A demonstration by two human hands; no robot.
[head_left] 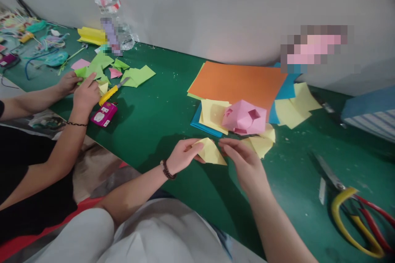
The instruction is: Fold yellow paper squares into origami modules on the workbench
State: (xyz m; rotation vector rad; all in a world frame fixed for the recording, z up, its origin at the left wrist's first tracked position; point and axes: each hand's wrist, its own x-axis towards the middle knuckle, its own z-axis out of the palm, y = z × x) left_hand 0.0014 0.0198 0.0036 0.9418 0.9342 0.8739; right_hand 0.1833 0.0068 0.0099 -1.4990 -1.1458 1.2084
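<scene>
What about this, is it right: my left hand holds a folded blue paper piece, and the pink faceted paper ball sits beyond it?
Not quite: the folded paper piece in your left hand is pale yellow, not blue, as the head view shows. The pink ball does sit beyond it.

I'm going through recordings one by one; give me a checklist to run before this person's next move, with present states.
1. Left hand grips the folded yellow paper: ok.
2. Right hand touches that paper: cannot tell.
3. Pink folded ball is out of both hands: ok.
4. Scissors lie apart from both hands: ok.
5. Yellow cutter has its blade retracted: not ok, it is out.
</scene>
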